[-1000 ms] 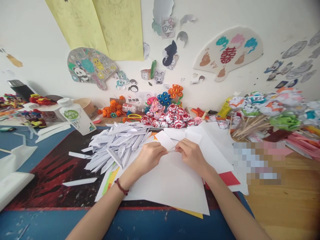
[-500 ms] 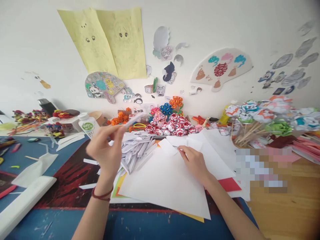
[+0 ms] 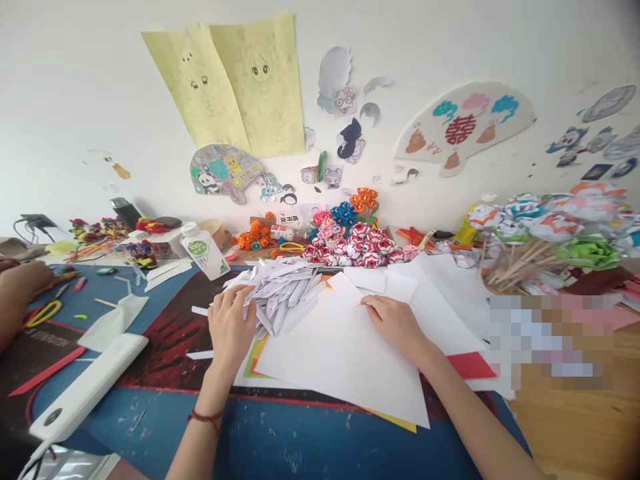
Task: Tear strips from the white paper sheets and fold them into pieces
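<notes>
A heap of folded white paper strips [image 3: 287, 293] lies near the middle of the table. My left hand [image 3: 233, 327] rests at the heap's left edge, fingers slightly bent and spread, with nothing seen in them. To the right, my right hand [image 3: 393, 323] is over a large white sheet [image 3: 345, 363], its thumb and forefinger pinched at the edge of a small white paper piece [image 3: 346, 288]. More white sheets [image 3: 445, 300] lie behind and right of that hand. Yellow, green and orange paper edges show under the large sheet.
A white bottle [image 3: 206, 252] stands behind the heap. Paper and craft flowers [image 3: 360, 245] line the wall, with stick flowers [image 3: 530, 233] at right. A long white device [image 3: 90, 387] lies at left. Another person's hand [image 3: 23, 283] is at the far left, near yellow-handled scissors [image 3: 45, 313].
My left hand has come down to the paper heap; the white strip it held up is no longer between its fingers. The view has shifted left, and another person's hand now shows.
</notes>
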Available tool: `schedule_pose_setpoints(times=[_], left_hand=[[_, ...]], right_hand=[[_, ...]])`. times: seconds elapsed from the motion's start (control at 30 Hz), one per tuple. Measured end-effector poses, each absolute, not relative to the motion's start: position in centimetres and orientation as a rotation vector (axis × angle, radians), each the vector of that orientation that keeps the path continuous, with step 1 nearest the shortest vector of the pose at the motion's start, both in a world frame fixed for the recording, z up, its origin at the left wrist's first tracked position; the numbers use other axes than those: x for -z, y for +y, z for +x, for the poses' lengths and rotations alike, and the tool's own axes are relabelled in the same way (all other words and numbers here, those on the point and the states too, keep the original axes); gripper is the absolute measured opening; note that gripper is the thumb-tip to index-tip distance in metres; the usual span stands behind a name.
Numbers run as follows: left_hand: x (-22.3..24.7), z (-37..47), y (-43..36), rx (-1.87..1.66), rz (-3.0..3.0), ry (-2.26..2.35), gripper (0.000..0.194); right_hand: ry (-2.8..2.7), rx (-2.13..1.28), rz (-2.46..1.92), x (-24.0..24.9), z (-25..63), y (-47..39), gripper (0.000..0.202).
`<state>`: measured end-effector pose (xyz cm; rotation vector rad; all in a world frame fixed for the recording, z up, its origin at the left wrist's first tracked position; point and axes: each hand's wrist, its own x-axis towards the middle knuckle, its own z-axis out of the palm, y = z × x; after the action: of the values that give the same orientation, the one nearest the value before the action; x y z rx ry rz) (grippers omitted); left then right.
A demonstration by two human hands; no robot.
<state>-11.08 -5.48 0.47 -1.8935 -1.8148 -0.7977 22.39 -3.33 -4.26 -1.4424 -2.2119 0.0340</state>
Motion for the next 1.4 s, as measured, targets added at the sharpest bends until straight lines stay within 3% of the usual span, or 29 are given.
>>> schedule_pose_setpoints(times=[0.2,0.47,0.57,0.7,0.83,0.93,1.13,1.4], left_hand=[[-1.5,-13.3,-4.6,0.675,-1.875,-1.821,0.026],[-11.9,-20.1,7.0,0.766,-1.446,-1.772,0.053],[-13.9,-22.8,10.7,0.685,-1.381,-2.007,0.054],[-13.1,-25.0,12.9,0.519,-1.438,-2.257,0.059],[-12.1,-25.4,13.1,0.464,-1.560,-2.309,0.044],[-12.2,-25.2,12.9,0.459,-1.596,-2.280,0.032],[-12.4,-23.4,11.2,0.484,-1.619,-2.197,0.038],[-15.1,-19.7,7.7,0.596,-1.645,-1.905,0.029]], right_hand=[[-2.210,-0.102,-1.453,4.3,22.4,-3.2,0.022],[-2.224,-0.208,-1.477,3.8,22.5,-3.0,0.027],[-2.228,-0.206,-1.513,3.8,22.6,-2.8,0.029],[-2.227,-0.198,-1.559,3.8,22.6,-2.8,0.030],[-2.220,-0.205,-1.563,3.6,22.5,-2.9,0.030],[-2.215,-0.220,-1.556,3.7,22.6,-2.9,0.030],[-2.175,-0.293,-1.536,4.1,23.1,-2.4,0.028],[-2.107,-0.278,-1.525,4.5,23.0,-2.5,0.032]])
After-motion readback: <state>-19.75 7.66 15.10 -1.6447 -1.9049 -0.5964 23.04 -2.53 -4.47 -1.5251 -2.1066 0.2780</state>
